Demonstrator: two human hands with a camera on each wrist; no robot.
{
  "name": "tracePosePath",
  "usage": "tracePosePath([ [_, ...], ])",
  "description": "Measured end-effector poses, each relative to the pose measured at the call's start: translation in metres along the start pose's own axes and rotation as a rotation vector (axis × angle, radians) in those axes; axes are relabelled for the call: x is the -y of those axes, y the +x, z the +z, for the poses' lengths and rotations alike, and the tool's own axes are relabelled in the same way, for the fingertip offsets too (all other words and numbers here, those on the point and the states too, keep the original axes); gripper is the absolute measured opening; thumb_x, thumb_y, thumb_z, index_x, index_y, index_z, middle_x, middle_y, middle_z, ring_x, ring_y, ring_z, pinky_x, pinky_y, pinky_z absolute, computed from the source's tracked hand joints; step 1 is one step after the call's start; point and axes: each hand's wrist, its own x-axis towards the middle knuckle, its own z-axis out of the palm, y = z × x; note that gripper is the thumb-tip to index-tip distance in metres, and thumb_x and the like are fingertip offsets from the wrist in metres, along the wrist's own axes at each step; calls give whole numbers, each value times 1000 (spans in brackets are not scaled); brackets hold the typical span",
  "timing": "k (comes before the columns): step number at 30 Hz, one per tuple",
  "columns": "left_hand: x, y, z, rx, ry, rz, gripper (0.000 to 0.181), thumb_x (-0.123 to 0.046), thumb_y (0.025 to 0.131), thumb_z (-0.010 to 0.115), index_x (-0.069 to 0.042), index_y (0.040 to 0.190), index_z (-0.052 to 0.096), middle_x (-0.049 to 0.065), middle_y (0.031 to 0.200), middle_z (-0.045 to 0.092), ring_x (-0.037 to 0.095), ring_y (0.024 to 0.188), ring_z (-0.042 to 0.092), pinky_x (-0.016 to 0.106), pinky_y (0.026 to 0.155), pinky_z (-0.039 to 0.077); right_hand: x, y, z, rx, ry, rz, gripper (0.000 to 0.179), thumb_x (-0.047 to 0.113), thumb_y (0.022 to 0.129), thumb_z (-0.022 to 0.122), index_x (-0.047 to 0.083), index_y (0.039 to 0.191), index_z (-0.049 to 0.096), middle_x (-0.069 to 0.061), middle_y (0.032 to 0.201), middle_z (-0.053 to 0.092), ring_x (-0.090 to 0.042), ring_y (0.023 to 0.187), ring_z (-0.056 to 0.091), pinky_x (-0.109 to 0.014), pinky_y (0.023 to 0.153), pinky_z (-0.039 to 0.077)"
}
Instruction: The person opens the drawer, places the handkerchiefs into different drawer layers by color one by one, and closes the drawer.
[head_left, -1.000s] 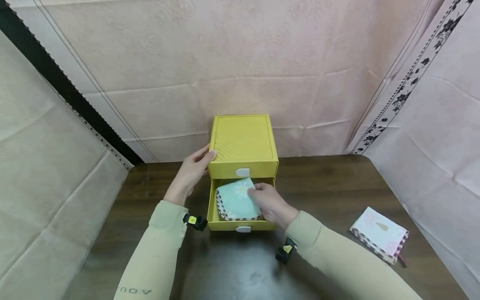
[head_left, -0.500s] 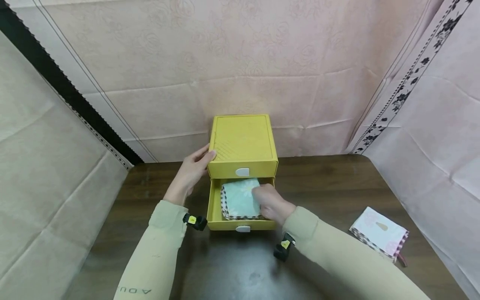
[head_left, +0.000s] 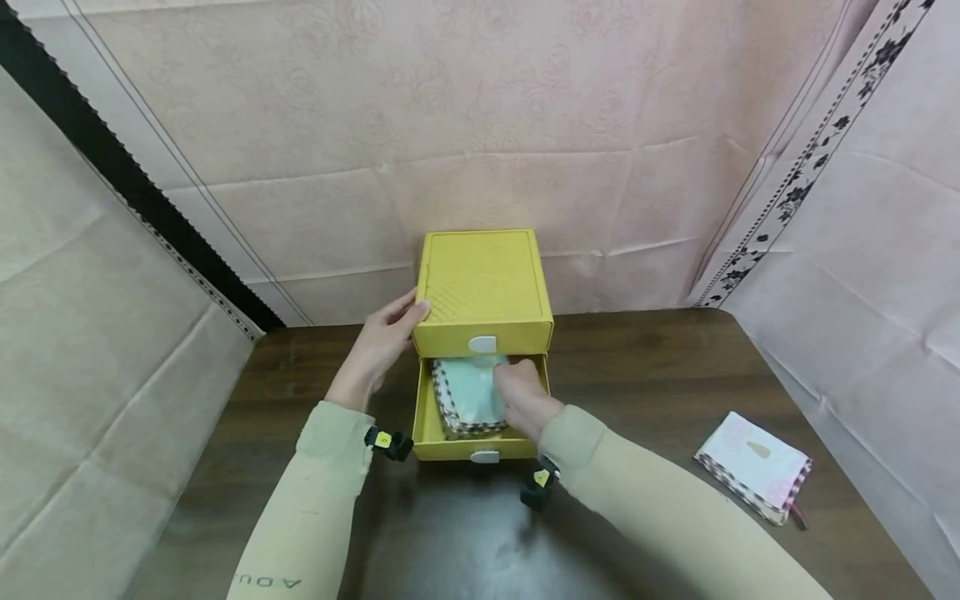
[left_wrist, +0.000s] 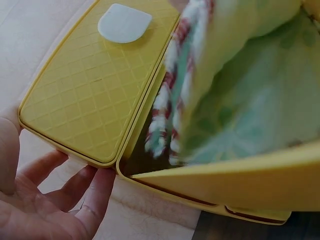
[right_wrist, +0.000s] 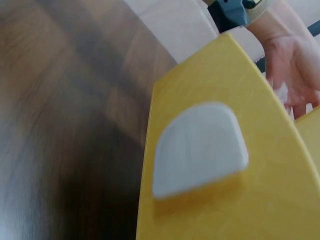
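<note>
A yellow two-drawer storage box (head_left: pixel 483 275) stands against the back cloth, its lower drawer (head_left: pixel 450 451) pulled out. My left hand (head_left: pixel 382 350) rests on the box's left side, thumb at the top edge; the left wrist view shows the fingertips (left_wrist: pixel 102 177) against the wall. Inside the lower drawer my right hand (head_left: pixel 525 398) grips the right side of a folded mint-green towel (head_left: pixel 467 392) with a checkered edge. Its fingers are mostly hidden. In the right wrist view the drawer's white handle (right_wrist: pixel 200 150) fills the middle.
A second folded towel (head_left: pixel 753 467), white with a checkered edge, lies on the right of the brown wooden table (head_left: pixel 637 367). The upper drawer's handle (head_left: pixel 482 343) sits flush in the closed front. Pale patterned cloth (head_left: pixel 525 108) hangs behind and at both sides.
My right hand has moved slightly left and deeper into the lower drawer with the green towel, which now sits lower and farther left than half a second ago. My left hand stays put.
</note>
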Motion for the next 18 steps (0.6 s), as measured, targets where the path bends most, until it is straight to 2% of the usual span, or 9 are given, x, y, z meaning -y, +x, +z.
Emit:
tracePosePath([
  [2,-1,0,1,-3,2,-1,70,-64,84,62,-40,145,40,0,150,38,21,123,51,42,98,47,1,0,-4,-21,9,2,52,6,97,37,-2,147,22,-15,133,36,-28,104,40,-34,77,42],
  [4,-1,-1,1,-8,4,-3,70,-64,84,62,-40,145,40,0,150,39,21,123,51,42,98,47,1,0,-7,-7,21,2,53,5,98,37,-2,147,21,-16,137,33,-28,107,38,-35,83,41],
  [8,-2,-1,2,-7,6,-3,69,-63,84,61,-40,145,40,0,150,39,21,123,50,42,98,47,1,-2,-12,38,-1,5,57,1,95,39,-2,149,19,-17,140,33,-28,106,40,-35,82,43],
  [12,-3,-1,4,0,15,-5,69,-64,84,61,-41,145,39,-1,151,37,21,126,48,42,98,47,0,-3,-18,61,-52,13,51,-2,91,41,-3,142,35,-17,127,43,-29,100,45,-35,77,46],
  [14,-3,-1,4,-4,18,-8,69,-65,84,61,-41,145,39,-1,151,37,21,126,48,42,99,47,1,-3,-20,73,-72,20,45,-3,90,43,-3,135,42,-16,120,47,-28,100,48,-37,80,47],
  [18,-3,-1,5,-5,16,-13,69,-65,84,61,-41,145,40,-1,152,36,21,127,47,43,100,46,2,-6,-23,85,-89,33,43,-3,90,46,-3,133,45,-16,120,49,-29,104,49,-42,89,47],
])
